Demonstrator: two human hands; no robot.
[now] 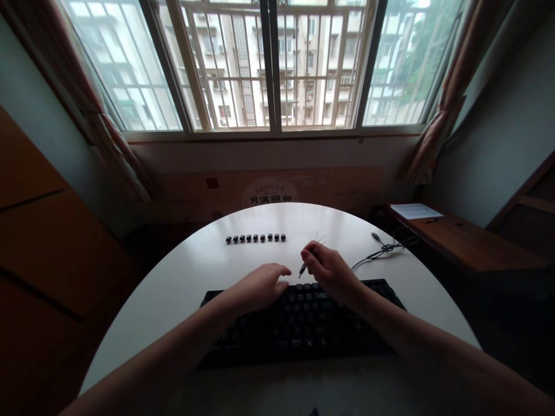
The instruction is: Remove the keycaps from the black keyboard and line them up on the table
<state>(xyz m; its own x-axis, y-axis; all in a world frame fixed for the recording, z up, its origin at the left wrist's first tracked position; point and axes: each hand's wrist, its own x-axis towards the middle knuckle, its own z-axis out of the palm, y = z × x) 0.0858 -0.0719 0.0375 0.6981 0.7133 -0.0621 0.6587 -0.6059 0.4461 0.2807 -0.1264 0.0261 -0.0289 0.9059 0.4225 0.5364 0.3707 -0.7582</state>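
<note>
A black keyboard (299,329) lies on the white table in front of me. My left hand (264,284) rests over its far edge, thumb and forefinger apart, with nothing seen between them. Just beyond the same edge, my right hand (327,267) is closed around a slim keycap puller (302,269). The puller's dark tip points down toward the top row of keys, and its thin wires stick up behind my fingers. Farther back, several small black keycaps (255,238) stand in a straight row. My hands and forearms hide parts of the keyboard.
The round white table (173,289) has a curved far edge. On the right, a black cable (384,248) lies coiled with its plug showing. A wooden desk (468,237) with a paper sheet (416,211) stands beyond; a barred window is ahead.
</note>
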